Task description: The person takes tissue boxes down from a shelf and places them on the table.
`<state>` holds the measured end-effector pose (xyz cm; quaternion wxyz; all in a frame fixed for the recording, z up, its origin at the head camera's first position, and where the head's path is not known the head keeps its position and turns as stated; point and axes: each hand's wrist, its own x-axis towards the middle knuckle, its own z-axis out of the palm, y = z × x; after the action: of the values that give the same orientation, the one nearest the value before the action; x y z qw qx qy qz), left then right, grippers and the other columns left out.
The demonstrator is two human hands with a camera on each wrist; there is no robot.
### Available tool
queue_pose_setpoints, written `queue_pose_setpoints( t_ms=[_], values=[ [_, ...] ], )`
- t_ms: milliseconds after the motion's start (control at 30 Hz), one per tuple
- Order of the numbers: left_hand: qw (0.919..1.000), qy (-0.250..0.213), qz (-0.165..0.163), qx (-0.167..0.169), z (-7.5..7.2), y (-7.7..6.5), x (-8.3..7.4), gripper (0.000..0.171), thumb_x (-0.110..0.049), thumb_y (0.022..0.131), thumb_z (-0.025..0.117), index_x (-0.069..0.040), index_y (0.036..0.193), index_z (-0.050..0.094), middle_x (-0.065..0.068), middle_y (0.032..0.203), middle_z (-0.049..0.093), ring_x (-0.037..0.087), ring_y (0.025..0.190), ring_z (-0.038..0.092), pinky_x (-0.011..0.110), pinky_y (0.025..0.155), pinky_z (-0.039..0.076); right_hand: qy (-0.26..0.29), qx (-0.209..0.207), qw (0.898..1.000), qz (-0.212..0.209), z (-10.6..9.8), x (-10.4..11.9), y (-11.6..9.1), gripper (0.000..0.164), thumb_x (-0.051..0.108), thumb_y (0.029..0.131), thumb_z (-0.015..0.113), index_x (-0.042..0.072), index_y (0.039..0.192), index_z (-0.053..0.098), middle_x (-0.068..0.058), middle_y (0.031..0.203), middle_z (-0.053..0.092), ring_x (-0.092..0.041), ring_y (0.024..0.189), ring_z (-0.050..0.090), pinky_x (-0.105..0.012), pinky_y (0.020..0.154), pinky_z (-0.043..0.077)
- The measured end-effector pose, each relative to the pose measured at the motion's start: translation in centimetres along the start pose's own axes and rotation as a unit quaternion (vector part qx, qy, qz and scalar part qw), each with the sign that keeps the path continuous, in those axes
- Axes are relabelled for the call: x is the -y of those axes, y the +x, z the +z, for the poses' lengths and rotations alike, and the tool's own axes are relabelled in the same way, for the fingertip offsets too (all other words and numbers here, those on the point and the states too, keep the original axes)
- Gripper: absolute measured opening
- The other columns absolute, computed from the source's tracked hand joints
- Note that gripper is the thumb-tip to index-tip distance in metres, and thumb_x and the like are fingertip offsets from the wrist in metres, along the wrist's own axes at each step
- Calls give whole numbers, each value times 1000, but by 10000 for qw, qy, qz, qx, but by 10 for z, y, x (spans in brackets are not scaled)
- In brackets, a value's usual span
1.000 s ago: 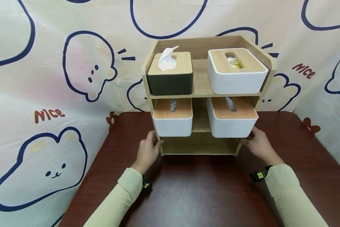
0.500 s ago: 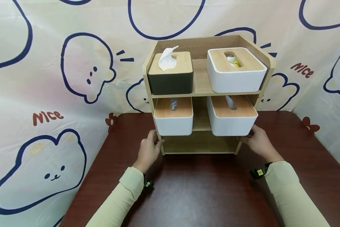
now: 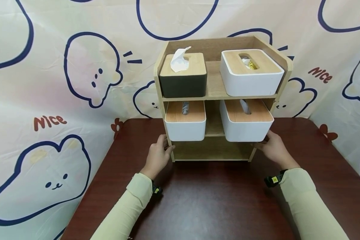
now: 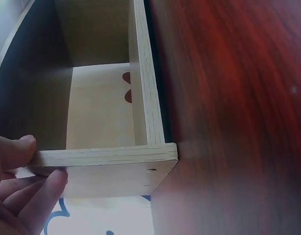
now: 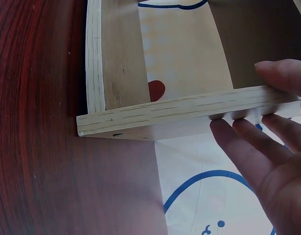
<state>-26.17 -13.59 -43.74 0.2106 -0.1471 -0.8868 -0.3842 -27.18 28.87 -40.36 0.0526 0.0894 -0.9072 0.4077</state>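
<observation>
A pale wooden shelf unit (image 3: 213, 80) stands upright on the table, with tissue boxes on its upper two levels. My left hand (image 3: 157, 156) pinches the front edge of its left side panel (image 4: 106, 157), thumb inside and fingers outside. On the opposite side, my right hand (image 3: 275, 150) grips the right side panel (image 5: 165, 110) between thumb and fingertips. Up top are a dark box (image 3: 183, 86) with a wooden lid and white tissue, and a white box (image 3: 252, 86). Two white boxes, left (image 3: 185, 132) and right (image 3: 249, 132), jut forward from the middle level.
Under the unit lies a dark red-brown wooden table (image 3: 216, 200). A cartoon-printed cloth (image 3: 101, 83) hangs close behind and along both sides. The unit's bottom shelf (image 3: 210, 151) holds nothing in its visible part.
The shelf unit has slid slightly away from me, its boxes riding along, and its left side has shifted a little right. Both hands keep hold of the side panels.
</observation>
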Motion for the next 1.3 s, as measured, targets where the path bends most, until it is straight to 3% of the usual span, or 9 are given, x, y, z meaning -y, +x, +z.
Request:
queue_pose_setpoints(
  t_ms=[200,367,533,667,867,1100,1300],
  values=[
    [9995,-132,-262,113,0,1,8,42,-15,93,69,-7,129,51,17,123,63,24,108,64,40,79,55,68,7,10000,-10,4,0,6,75,7,89,72,7,152,32,-22,144,42,-40,121,44,-60,91,42],
    [9950,-813,-508,283,3,1,22,43,-34,97,63,-10,132,55,10,123,64,19,109,63,40,82,54,57,-68,10000,2,5,1,10,71,1,89,68,2,150,32,-25,140,45,-40,118,45,-57,88,44],
    [9874,-1444,-637,65,10,3,35,54,-47,93,63,-10,132,61,5,122,65,17,107,62,41,86,52,91,-138,9998,58,4,0,10,72,-1,89,65,1,151,29,-27,140,43,-40,116,46,-52,83,45],
    [9717,-2149,-981,-56,21,4,41,57,-46,88,69,-10,132,62,5,125,64,19,110,61,43,89,50,84,-151,9998,136,1,-2,8,73,1,89,65,2,152,29,-26,142,43,-40,116,45,-51,82,44],
    [9435,-2967,-1472,-95,35,2,48,60,-40,87,74,-9,135,59,6,137,55,20,130,45,45,103,38,-64,-247,9996,83,-3,-6,5,75,0,88,65,3,152,28,-27,141,42,-41,116,45,-55,83,44],
    [9151,-3575,-1859,-163,38,-11,52,57,-32,88,74,-5,135,58,12,136,55,26,123,51,36,91,49,-70,-236,9996,123,5,-8,0,72,0,86,66,-2,149,31,-28,132,49,-40,107,52,-46,75,50],
    [9138,-3602,-1860,238,20,-19,31,61,-23,88,76,-5,141,51,16,139,51,31,127,48,34,92,48,-121,-254,9996,78,8,-7,-3,69,-1,85,66,-5,147,34,-30,130,51,-42,110,52,-52,78,49]
  ],
)
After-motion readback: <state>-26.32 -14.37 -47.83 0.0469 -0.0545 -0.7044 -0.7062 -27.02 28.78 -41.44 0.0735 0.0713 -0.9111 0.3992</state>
